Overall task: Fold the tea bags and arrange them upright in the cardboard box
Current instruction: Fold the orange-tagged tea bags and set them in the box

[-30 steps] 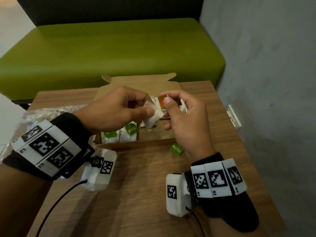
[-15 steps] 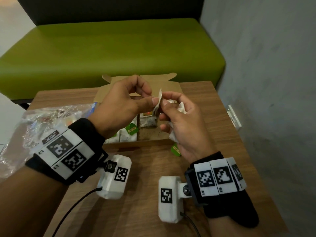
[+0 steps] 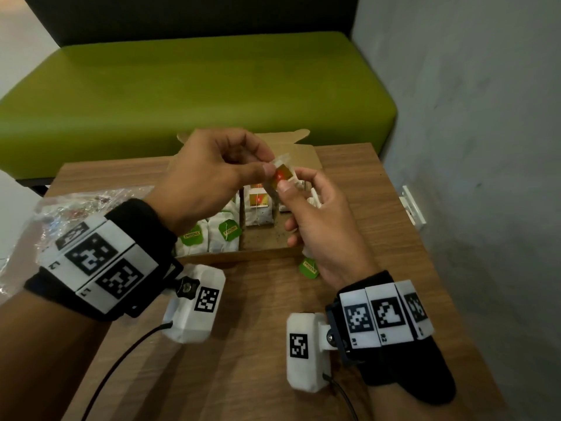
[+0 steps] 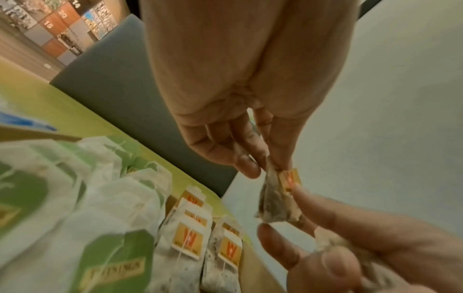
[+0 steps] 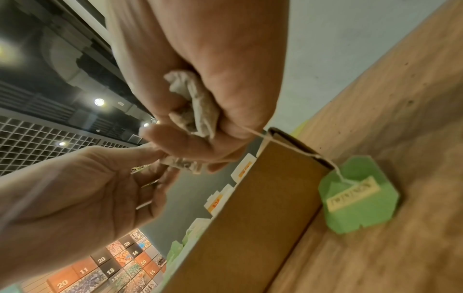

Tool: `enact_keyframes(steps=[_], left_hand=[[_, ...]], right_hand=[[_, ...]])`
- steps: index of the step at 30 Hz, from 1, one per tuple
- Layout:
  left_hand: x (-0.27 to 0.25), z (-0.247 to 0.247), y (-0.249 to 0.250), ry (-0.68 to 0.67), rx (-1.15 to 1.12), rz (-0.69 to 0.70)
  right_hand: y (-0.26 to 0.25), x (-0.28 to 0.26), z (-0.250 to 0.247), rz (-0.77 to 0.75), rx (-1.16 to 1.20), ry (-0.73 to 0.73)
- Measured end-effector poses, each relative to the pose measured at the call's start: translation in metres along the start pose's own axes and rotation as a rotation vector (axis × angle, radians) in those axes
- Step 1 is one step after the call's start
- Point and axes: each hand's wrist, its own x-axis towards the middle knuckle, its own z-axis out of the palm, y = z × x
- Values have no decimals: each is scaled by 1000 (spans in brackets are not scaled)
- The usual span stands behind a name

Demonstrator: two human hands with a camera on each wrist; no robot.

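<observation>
Nearest, on the wooden table (image 3: 243, 344), a green tag (image 3: 309, 268) lies just outside the box's front wall, its string running up into the right hand (image 3: 321, 226). That hand has its lower fingers curled round a crumpled tea bag (image 5: 192, 107) in the palm, while its thumb and forefinger pinch a second bag (image 3: 280, 174), the one with the orange tag. Over the box (image 3: 267, 252), the left hand (image 3: 209, 180) pinches the same bag from the other side, thumb against fingertips, so both hands hold it in the air above the right part of the box. Below them, green-tagged bags (image 3: 223, 235) stand upright in the left compartment and orange-tagged bags (image 3: 258, 208) stand in the right one. Left of the box lies a clear plastic wrapper (image 3: 54, 214). Beyond the table sits a green bench (image 3: 197, 86).
</observation>
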Motion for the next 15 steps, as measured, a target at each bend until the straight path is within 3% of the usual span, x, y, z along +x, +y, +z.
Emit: enact_keyframes(steps=[9, 15], left_hand=[[6, -7, -4, -56, 182, 60], [20, -1, -13, -132, 330, -15]], right_hand=[[5, 0, -1, -53, -83, -26], [8, 4, -3, -52, -129, 160]])
